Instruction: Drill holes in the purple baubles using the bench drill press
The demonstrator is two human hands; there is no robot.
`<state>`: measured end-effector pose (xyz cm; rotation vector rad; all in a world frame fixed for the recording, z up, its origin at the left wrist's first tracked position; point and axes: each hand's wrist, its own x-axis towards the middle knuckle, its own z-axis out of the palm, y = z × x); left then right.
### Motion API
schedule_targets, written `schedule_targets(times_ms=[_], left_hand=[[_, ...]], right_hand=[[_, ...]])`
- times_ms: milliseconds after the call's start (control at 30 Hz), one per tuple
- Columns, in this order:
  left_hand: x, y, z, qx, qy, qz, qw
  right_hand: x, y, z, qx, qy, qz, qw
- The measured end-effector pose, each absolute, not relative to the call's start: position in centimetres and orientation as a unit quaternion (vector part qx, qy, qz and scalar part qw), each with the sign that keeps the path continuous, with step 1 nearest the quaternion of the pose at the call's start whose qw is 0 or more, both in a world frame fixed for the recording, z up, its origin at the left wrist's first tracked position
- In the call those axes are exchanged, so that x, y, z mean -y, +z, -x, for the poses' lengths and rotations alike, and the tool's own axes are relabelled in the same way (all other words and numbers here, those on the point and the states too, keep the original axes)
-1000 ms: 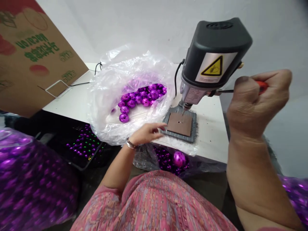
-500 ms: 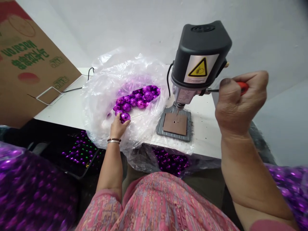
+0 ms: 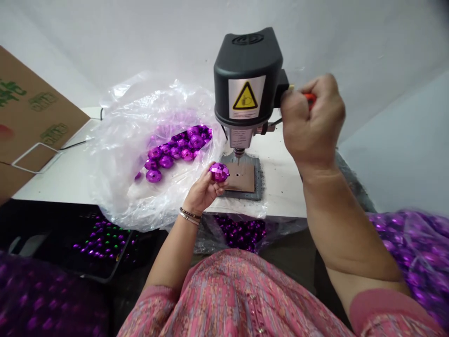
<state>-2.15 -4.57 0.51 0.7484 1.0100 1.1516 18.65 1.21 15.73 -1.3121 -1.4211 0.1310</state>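
As held — faceted, mirrored purple bauble (image 3: pixel 219 172)

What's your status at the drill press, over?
Left hand holding purple faceted ball. Right hand gripping orange-handled tool. Brown pad under drill bit.

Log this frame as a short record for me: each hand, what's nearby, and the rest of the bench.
Left: left hand holds a faceted purple ball in its fingers
Right: right hand grips an orange-handled tool
Things: bench drill beside both hands, brown pad under its chuck
Rest: clear plastic bag holding purple balls; cardboard box; black crate
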Motion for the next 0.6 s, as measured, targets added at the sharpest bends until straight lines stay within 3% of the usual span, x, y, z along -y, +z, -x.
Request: schedule_targets(times_ms=[200, 600], left_hand=[[2.1, -0.8, 1.0, -0.525, 0.442, -0.403, 0.606], [0.2, -1.6, -0.5, -0.603, 0.383, -0.501, 0.489]], right_hand=[[-4.4, 19.1, -18.7, 0.584, 0.119, 0.612, 0.521], [-5.3, 19.3, -18.7, 0.588, 0.155, 0.600, 0.520]])
